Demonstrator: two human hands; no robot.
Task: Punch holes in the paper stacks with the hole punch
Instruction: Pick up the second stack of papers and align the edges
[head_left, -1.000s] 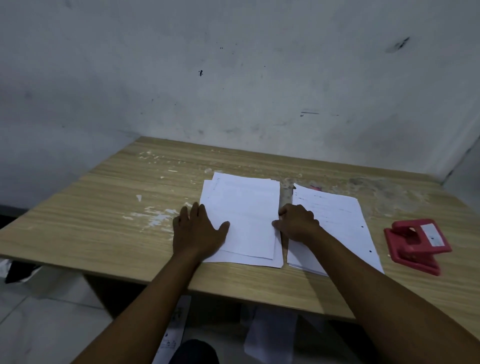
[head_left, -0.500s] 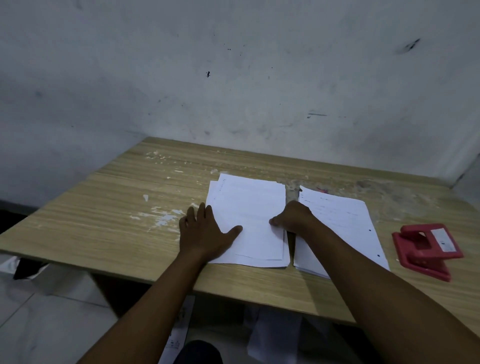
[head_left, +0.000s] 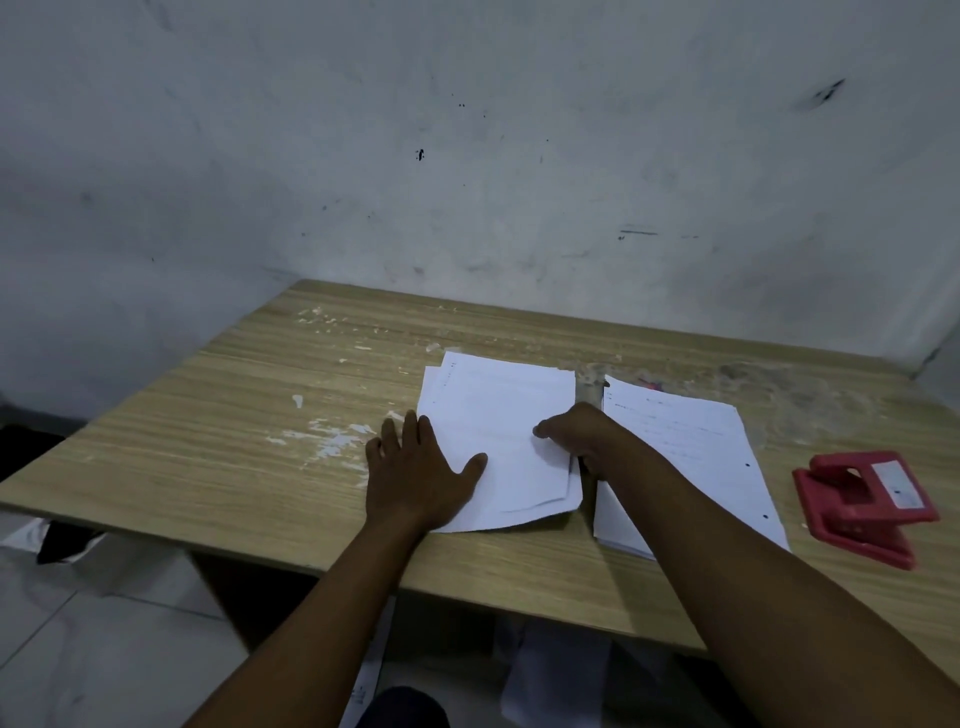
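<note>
Two stacks of white paper lie side by side on the wooden table (head_left: 218, 415). My left hand (head_left: 415, 473) lies flat, fingers spread, on the left edge of the left paper stack (head_left: 498, 415). My right hand (head_left: 576, 436) is curled over that stack's right edge, its fingers on the top sheets; whether it pinches them I cannot tell. The right paper stack (head_left: 685, 441) shows two punched holes near its right edge, and my right forearm crosses over it. The red hole punch (head_left: 862, 504) sits alone at the far right of the table.
A stained white wall (head_left: 467, 156) stands right behind the table. White flecks and scuffs mark the tabletop left of the stacks. Loose papers lie on the floor under the table's front edge.
My right hand has slid left from the gap between the stacks onto the left stack's right edge. My left hand has stayed flat on that stack. The camera shifted slightly.
</note>
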